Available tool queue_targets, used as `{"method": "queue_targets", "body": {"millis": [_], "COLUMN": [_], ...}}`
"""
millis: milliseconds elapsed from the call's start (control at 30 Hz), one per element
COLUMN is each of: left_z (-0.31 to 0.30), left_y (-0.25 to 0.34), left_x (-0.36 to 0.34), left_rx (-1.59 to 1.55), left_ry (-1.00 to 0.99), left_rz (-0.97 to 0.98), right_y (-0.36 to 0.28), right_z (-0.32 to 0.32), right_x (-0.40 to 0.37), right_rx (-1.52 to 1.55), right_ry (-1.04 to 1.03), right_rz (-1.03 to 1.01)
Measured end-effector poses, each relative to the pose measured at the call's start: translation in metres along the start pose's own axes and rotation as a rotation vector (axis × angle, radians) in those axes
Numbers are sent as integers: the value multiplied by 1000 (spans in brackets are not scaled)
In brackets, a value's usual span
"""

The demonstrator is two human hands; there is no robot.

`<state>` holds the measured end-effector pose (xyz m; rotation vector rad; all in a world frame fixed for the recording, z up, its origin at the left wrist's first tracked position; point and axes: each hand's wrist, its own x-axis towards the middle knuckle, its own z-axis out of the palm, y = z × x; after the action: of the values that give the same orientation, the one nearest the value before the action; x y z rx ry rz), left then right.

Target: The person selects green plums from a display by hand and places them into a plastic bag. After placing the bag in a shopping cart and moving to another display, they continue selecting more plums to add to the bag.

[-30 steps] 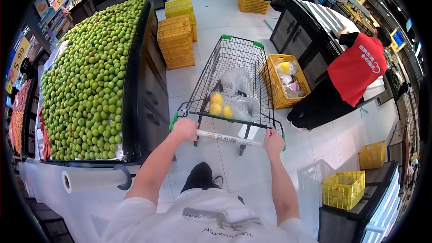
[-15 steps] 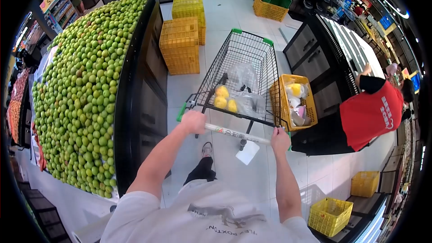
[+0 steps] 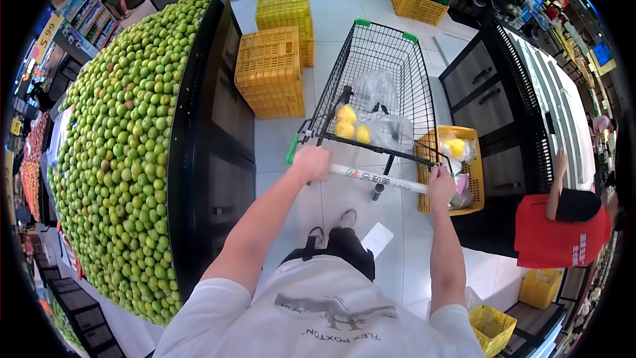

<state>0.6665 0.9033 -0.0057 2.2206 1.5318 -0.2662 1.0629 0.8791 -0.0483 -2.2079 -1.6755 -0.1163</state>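
Note:
A black wire shopping cart (image 3: 404,59) with green corner caps stands in front of me. My left hand (image 3: 312,163) is wrapped round the left end of its white handlebar (image 3: 377,179). Gripping the right end of the same bar is my right hand (image 3: 441,187). Inside the basket, yellow fruits (image 3: 344,130) lie near the handle, with clear plastic bags (image 3: 376,89) beside and beyond them.
Green round fruits (image 3: 126,132) fill a black display stand to the left. Stacked orange crates (image 3: 268,69) stand along it. Right of the cart sit an orange crate (image 3: 478,189) holding bagged goods, a black cabinet (image 3: 487,86) and a person in a red vest (image 3: 560,235). White paper (image 3: 377,238) lies on the floor.
The cart and both hands now appear further right in view, still joined at the handlebar. Both my feet now show. The person in red appears lower and further right, with an arm raised.

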Motion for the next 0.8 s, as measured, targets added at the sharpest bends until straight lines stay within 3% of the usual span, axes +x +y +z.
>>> {"method": "queue_targets", "body": {"millis": [367,633,800], "left_z": [-83,-138,-168], "left_y": [-37,-77,-107], "left_x": [158,286,361], "left_rx": [11,23,55], "left_ry": [13,35,32], "left_rz": [-71,-172,-212], "right_y": [-28,-83,-136], "right_z": [76,123,168], "right_x": [196,337,394], "right_rx": [14,82,170], "right_ry": [-56,-96,6], "right_rz": [-36,-76,-277]}}
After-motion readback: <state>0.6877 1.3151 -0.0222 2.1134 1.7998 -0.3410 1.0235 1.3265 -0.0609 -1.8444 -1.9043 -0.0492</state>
